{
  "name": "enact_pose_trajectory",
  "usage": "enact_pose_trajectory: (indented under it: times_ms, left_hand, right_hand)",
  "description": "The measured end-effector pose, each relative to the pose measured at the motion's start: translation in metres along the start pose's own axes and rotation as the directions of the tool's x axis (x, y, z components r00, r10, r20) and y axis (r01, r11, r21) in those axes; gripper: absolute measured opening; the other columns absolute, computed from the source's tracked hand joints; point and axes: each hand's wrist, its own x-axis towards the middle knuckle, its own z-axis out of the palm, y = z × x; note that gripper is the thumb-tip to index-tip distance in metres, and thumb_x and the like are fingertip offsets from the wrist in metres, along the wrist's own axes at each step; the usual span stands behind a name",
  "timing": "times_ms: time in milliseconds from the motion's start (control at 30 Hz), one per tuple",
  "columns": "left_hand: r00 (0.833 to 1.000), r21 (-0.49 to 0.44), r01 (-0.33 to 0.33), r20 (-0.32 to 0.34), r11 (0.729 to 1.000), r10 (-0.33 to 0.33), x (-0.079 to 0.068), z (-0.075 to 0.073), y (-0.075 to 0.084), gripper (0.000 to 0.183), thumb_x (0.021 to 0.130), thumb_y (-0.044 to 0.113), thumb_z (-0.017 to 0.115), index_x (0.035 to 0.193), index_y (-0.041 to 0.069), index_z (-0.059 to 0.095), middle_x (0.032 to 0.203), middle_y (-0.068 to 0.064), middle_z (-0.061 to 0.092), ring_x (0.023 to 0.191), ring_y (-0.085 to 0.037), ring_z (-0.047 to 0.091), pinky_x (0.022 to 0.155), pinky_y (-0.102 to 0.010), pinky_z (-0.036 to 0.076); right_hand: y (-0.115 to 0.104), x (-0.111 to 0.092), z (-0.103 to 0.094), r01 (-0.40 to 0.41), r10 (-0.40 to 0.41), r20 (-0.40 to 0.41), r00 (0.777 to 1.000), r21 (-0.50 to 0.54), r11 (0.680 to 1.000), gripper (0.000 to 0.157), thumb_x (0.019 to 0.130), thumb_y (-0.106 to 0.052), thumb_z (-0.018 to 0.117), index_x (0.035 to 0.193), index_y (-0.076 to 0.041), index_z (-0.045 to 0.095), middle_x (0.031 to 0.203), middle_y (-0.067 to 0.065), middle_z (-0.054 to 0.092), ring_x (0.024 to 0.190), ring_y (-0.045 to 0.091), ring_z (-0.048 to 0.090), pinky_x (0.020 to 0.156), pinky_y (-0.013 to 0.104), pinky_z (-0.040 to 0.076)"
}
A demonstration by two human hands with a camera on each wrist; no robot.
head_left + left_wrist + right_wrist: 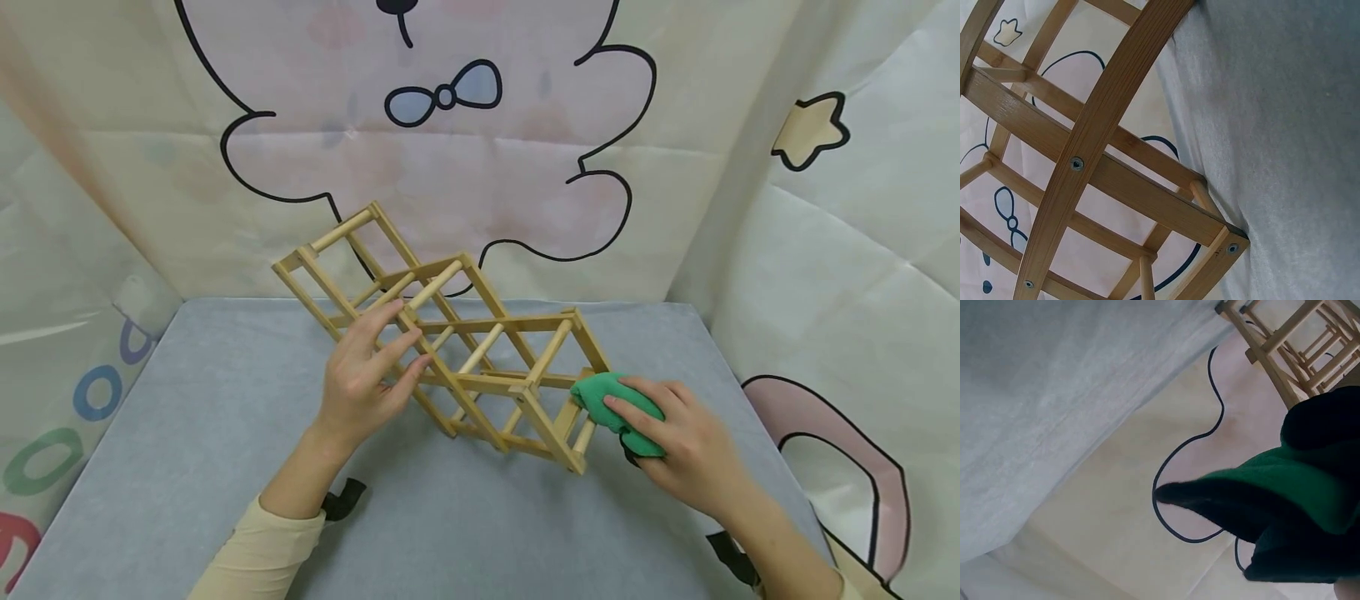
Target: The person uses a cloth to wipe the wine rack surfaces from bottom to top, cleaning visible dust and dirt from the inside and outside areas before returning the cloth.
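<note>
A folding wooden lattice rack (480, 383) of crossed slats and round dowels is tilted over the table, its left end raised. The left hand (363, 379) grips a front slat near the rack's middle, between thumb and fingers. In the left wrist view, the slats (1079, 162) with screw heads fill much of the picture, and the hand is out of sight. The right hand (686, 442) holds a bunched green cloth (618, 408) against the rack's lower right end. In the right wrist view the cloth (1297, 494) looks dark and hides most of that hand.
A grey-blue cloth covers the table (187, 467). Printed fabric (487, 183) hangs behind it, with more fabric on the left and right sides. Dark straps (343, 500) show at both wrists.
</note>
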Motion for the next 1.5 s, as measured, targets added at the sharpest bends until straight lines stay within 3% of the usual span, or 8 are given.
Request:
enact_pose_trajectory:
  times_ms: [167,433,633,800,1200,1333,1500]
  left_hand:
    - [1.0,0.01,0.005,-0.002,1.0,-0.005,0.0,0.0,0.0,0.028,0.102,0.024,0.072,0.108,-0.002,0.076,0.132,-0.029,0.065,0.117,-0.048,0.064,0.106,-0.048,0.051]
    - [1.0,0.012,0.007,-0.001,1.0,-0.007,0.0,-0.001,0.001,0.028,0.102,0.025,0.072,0.108,-0.002,0.076,0.13,-0.03,0.065,0.117,-0.048,0.065,0.102,-0.051,0.053]
    - [1.0,0.011,0.006,0.001,1.0,-0.006,0.0,0.0,0.0,0.028,0.102,0.025,0.072,0.108,-0.002,0.077,0.129,-0.029,0.066,0.116,-0.047,0.065,0.099,-0.054,0.054]
    - [1.0,0.021,0.009,0.005,1.0,-0.009,-0.001,-0.001,0.001,0.028,0.101,0.025,0.072,0.108,-0.001,0.077,0.132,-0.027,0.065,0.116,-0.047,0.066,0.095,-0.056,0.055]
    - [1.0,0.025,0.003,0.012,1.0,-0.003,0.0,-0.001,0.001,0.027,0.102,0.025,0.072,0.107,-0.001,0.077,0.13,-0.028,0.066,0.114,-0.046,0.067,0.089,-0.057,0.057]
    - [1.0,0.024,0.003,0.011,1.0,-0.004,0.0,-0.002,0.002,0.027,0.102,0.025,0.073,0.106,-0.002,0.077,0.13,-0.028,0.066,0.113,-0.046,0.066,0.087,-0.057,0.057]
    - [1.0,0.027,0.004,0.004,1.0,-0.004,0.001,-0.002,0.002,0.027,0.102,0.025,0.072,0.106,-0.002,0.077,0.128,-0.029,0.066,0.113,-0.046,0.066,0.086,-0.057,0.056]
  right_hand:
    - [0.008,0.0,-0.004,-0.024,0.024,0.011,1.0,-0.014,1.0,0.041,0.095,-0.021,0.051,0.126,-0.01,0.075,0.127,0.02,0.066,0.093,0.038,0.061,0.066,0.053,0.058]
    - [0.016,0.005,-0.005,-0.032,0.032,-0.03,0.999,0.004,0.999,0.053,0.075,-0.007,0.064,0.127,-0.01,0.075,0.128,0.018,0.067,0.091,0.035,0.06,0.056,0.05,0.056]
    - [0.016,0.015,-0.007,-0.042,0.042,-0.033,0.999,0.001,0.999,0.051,0.077,-0.005,0.06,0.126,-0.008,0.075,0.128,0.018,0.067,0.092,0.035,0.06,0.059,0.049,0.055]
    - [0.014,0.03,-0.008,-0.064,0.064,-0.041,0.997,0.012,0.998,0.053,0.074,0.001,0.064,0.126,-0.006,0.075,0.129,0.019,0.066,0.097,0.037,0.06,0.063,0.048,0.054]
    - [0.014,0.057,-0.005,-0.059,0.076,-0.211,0.975,0.087,0.994,0.054,0.073,0.002,0.061,0.125,-0.003,0.076,0.129,0.022,0.068,0.098,0.045,0.06,0.079,0.043,0.045]
    - [0.013,0.062,-0.004,-0.058,0.078,-0.226,0.971,0.094,0.994,0.053,0.075,0.003,0.06,0.126,-0.002,0.076,0.128,0.024,0.067,0.1,0.047,0.061,0.086,0.047,0.045]
    - [0.011,0.068,0.0,-0.026,0.047,-0.221,0.974,0.1,0.995,0.053,0.075,0.002,0.06,0.126,-0.002,0.075,0.126,0.024,0.068,0.098,0.049,0.061,0.083,0.055,0.047]
